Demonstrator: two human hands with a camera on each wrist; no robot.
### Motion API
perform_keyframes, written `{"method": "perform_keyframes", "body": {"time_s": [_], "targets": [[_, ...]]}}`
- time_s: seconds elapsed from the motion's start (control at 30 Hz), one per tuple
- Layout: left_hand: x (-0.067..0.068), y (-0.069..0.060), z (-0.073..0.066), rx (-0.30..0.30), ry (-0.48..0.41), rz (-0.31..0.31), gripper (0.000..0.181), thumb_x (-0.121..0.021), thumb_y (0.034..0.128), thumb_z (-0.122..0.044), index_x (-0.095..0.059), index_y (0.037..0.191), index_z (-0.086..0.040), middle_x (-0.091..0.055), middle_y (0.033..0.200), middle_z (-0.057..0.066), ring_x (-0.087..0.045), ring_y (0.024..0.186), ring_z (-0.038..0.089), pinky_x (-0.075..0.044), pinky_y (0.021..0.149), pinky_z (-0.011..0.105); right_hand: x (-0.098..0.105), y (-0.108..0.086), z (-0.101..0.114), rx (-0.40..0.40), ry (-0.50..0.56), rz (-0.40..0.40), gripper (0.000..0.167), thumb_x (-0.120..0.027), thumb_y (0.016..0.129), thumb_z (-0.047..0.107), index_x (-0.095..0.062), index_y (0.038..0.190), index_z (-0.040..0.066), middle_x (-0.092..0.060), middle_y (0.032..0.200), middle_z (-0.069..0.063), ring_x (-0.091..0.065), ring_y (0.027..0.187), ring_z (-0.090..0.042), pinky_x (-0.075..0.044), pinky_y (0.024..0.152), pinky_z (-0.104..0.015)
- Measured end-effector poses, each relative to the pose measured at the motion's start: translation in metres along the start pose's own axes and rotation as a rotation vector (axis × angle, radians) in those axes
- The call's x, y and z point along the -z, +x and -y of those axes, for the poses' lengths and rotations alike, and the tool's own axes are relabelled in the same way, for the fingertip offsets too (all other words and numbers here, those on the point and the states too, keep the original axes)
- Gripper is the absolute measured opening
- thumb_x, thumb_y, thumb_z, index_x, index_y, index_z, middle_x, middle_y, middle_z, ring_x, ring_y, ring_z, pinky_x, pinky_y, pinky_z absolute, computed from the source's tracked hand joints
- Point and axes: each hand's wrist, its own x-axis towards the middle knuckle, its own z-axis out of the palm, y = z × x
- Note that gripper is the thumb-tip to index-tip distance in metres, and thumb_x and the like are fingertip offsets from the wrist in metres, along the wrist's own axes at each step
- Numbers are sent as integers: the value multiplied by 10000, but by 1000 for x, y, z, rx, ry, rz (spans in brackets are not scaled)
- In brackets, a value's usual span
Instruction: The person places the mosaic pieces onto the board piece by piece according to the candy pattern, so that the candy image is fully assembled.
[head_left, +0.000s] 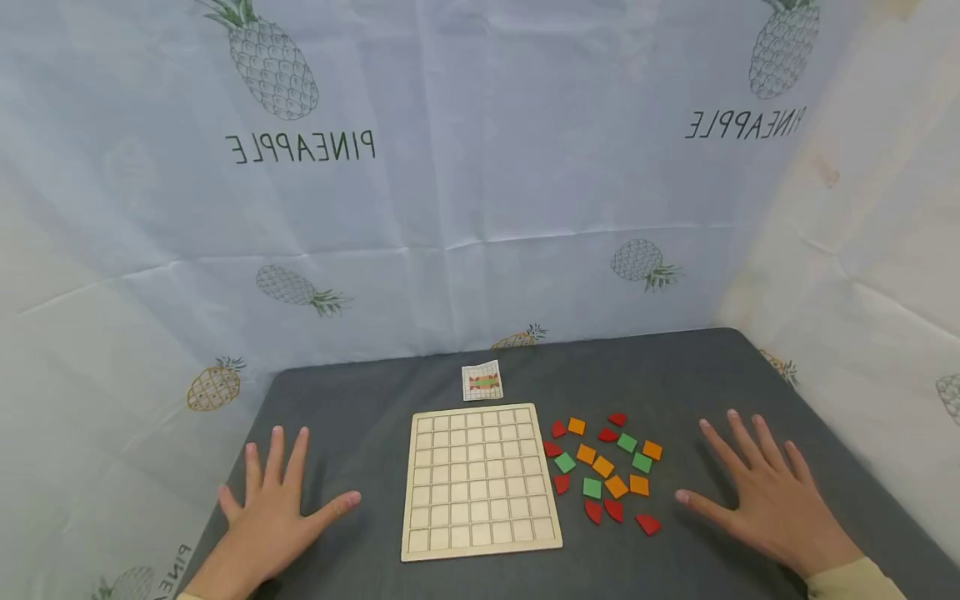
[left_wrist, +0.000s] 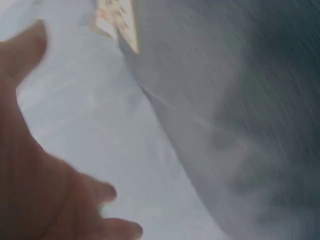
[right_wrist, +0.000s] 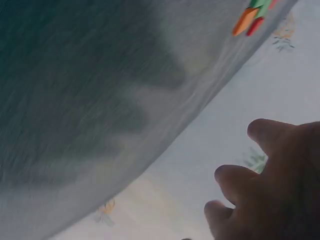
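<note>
A pale wooden grid board (head_left: 480, 483) lies flat on the dark table, its square cells bare. To its right are scattered several small tiles: orange squares (head_left: 639, 485), green squares (head_left: 592, 487) and red quarter-round pieces (head_left: 648, 524). Behind the board lies a small paper card (head_left: 482, 381) printed with a coloured pattern on a grid. My left hand (head_left: 270, 512) is spread over the table left of the board, holding nothing. On the other side, my right hand (head_left: 772, 500) is also spread, right of the tiles and apart from them. Both wrist views show bare fingers.
The dark grey tabletop (head_left: 360, 392) ends at a white curtain (head_left: 480, 192) printed with pineapples, which hangs behind it and along both sides. A pale sleeve (head_left: 855, 582) shows at the right wrist.
</note>
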Motion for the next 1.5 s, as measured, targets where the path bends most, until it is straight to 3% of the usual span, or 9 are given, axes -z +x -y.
{"method": "perform_keyframes", "body": {"time_s": [0.1, 0.2, 0.33, 0.43, 0.57, 0.73, 0.97, 1.2, 1.5], "targets": [[0, 4, -9, -27, -53, -19, 1286, -678, 940, -758, 73, 1735, -81, 177, 1769, 312, 171, 1585, 658, -13, 1095, 966, 2, 5, 5, 56, 81, -1, 1062, -686, 937, 742, -226, 1743, 226, -122, 1799, -267, -34, 1667, -535, -127, 1205, -837], [-1, 8, -22, -8, -86, -49, 1196, -679, 977, -701, -65, 1726, 0, -59, 1763, 370, -112, 1600, 644, -232, 1164, 880, 5, 15, 13, 133, 174, -10, 960, -729, 956, 656, -319, 1718, 239, -254, 1768, -271, -172, 1649, -525, -131, 1238, -798], [-6, 14, -41, 51, -159, -81, 946, -678, 1035, -565, -329, 1654, 59, -419, 1636, 370, -577, 1384, 542, -573, 1005, 672, 8, 36, 29, 234, 229, -26, 884, -752, 960, 615, -419, 1675, 218, -374, 1725, -247, -314, 1599, -515, -172, 1266, -748], [-14, 20, -56, 61, -229, -88, 749, -695, 1043, -483, -534, 1538, 56, -665, 1421, 309, -773, 1083, 385, -653, 813, 519, 9, 50, 41, 296, 233, -36, 851, -762, 960, 603, -476, 1641, 179, -426, 1706, -214, -365, 1577, -498, -234, 1247, -734], [-25, 30, -73, 50, -335, -66, 576, -708, 1044, -436, -694, 1386, 28, -818, 1086, 153, -782, 808, 201, -636, 696, 426, 9, 65, 54, 356, 221, -38, 779, -768, 980, 542, -531, 1598, 131, -492, 1668, -188, -408, 1555, -489, -282, 1225, -743], [-36, 41, -86, 89, -431, -33, 395, -707, 1051, -366, -798, 1182, -5, -796, 828, 47, -740, 677, 157, -594, 619, 363, 6, 89, 71, 410, 209, 10, 663, -761, 1008, 477, -607, 1535, 106, -588, 1586, -165, -525, 1480, -453, -383, 1211, -718], [-53, 49, -85, 168, -521, -6, 262, -764, 1003, -268, -807, 1024, -11, -774, 811, 72, -743, 633, 146, -644, 608, 340, -1, 125, 97, 485, 192, 99, 501, -785, 1010, 386, -703, 1430, 126, -699, 1398, -100, -668, 1278, -345, -592, 1055, -567], [-59, 53, -85, 176, -569, 25, 161, -836, 915, -191, -783, 950, -43, -755, 776, 74, -731, 612, 154, -635, 583, 325, -11, 151, 115, 504, 180, 183, 422, -826, 981, 307, -745, 1366, 152, -719, 1338, -49, -683, 1246, -301, -605, 1035, -508], [-59, 53, -85, 158, -522, 19, 133, -811, 917, -187, -776, 935, -60, -742, 748, 52, -708, 589, 161, -612, 564, 326, -18, 162, 129, 515, 177, 231, 354, -860, 951, 267, -790, 1284, 170, -747, 1254, 10, -701, 1193, -260, -618, 1014, -468]]}}
